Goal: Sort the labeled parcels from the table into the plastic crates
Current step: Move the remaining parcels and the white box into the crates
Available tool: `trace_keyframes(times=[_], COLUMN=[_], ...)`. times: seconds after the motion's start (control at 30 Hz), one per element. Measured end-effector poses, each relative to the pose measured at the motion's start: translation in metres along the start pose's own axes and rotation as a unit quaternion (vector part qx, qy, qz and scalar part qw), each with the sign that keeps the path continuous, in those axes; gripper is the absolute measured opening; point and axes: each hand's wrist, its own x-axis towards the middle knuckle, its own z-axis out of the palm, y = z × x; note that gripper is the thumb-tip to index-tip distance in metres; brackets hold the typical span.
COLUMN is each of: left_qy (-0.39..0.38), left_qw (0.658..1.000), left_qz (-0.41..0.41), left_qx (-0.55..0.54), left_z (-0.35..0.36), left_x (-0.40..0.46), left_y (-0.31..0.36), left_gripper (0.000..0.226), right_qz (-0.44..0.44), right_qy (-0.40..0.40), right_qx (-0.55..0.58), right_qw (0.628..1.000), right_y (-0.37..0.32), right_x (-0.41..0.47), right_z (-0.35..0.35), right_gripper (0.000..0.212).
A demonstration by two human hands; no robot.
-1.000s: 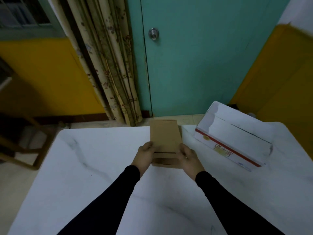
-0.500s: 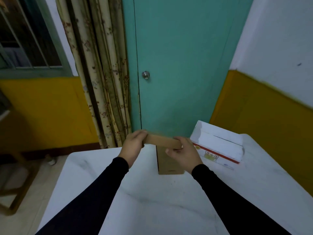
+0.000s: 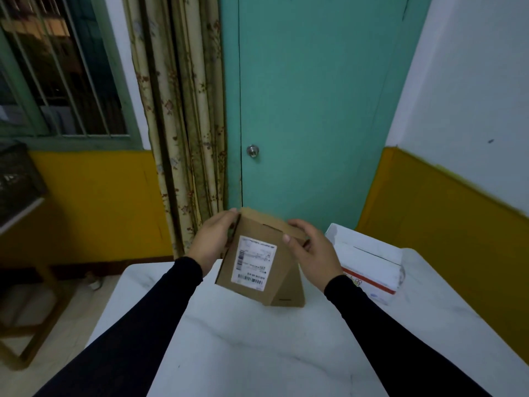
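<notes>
A brown cardboard parcel (image 3: 259, 255) is held tilted above the far half of the tabletop (image 3: 257, 348), its white shipping label (image 3: 252, 262) with barcode turned toward the camera. The left hand (image 3: 213, 242) grips its upper left edge, fingers curled over the top corner. The right hand (image 3: 310, 252) is wrapped over the upper right edge, thumb pressed on the labelled face. A second brown parcel (image 3: 290, 290) lies flat on the tabletop directly beneath and behind the lifted one, largely hidden by it.

Near the far right corner of the tabletop a white carton (image 3: 372, 263) with a red stripe is seen; whether anything is inside cannot be told.

The tabletop is white with grey marble veining. Behind it are a teal door (image 3: 315, 104) with a round metal knob (image 3: 252, 151), a floral curtain (image 3: 183, 116), a barred window (image 3: 60, 67), and walls painted yellow below and white above.

Count: brown parcels, two; white carton, one; hands, two.
</notes>
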Motion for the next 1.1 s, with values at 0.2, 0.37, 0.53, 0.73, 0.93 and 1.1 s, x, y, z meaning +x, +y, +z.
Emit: trace_keyframes(times=[0.2, 0.37, 0.53, 0.73, 0.93, 1.1], left_qy=[-0.015, -0.040, -0.071, -0.053, 0.005, 0.025], left_qw=[0.998, 0.998, 0.997, 0.999, 0.998, 0.997], left_qz=[0.009, -0.018, -0.025, -0.002, 0.058, 0.077], left_qx=[0.054, 0.046, 0.013, 0.002, -0.028, 0.014], left_z=[0.020, 0.017, 0.010, 0.003, -0.002, -0.016], left_x=[-0.013, -0.018, -0.017, -0.007, 0.002, 0.006], left_y=[0.004, 0.001, 0.004, 0.011, 0.025, 0.052], left_gripper=[0.020, 0.016, 0.028, 0.035, 0.046, 0.048], right_qz=[0.043, 0.105, 0.134, 0.139, 0.139, 0.185], right_qy=[0.068, 0.164, 0.175, 0.177, 0.168, 0.086], right_qx=[0.069, 0.174, 0.224, 0.251, 0.213, 0.141], right_qw=[0.994, 0.965, 0.949, 0.941, 0.952, 0.969], right_y=[0.008, 0.013, 0.012, 0.002, 0.000, 0.000], right_x=[0.011, 0.026, 0.033, 0.032, 0.020, 0.008], right_z=[-0.035, -0.051, -0.048, -0.046, -0.043, -0.038], right_gripper=[0.033, 0.027, 0.042, 0.031, 0.032, 0.053])
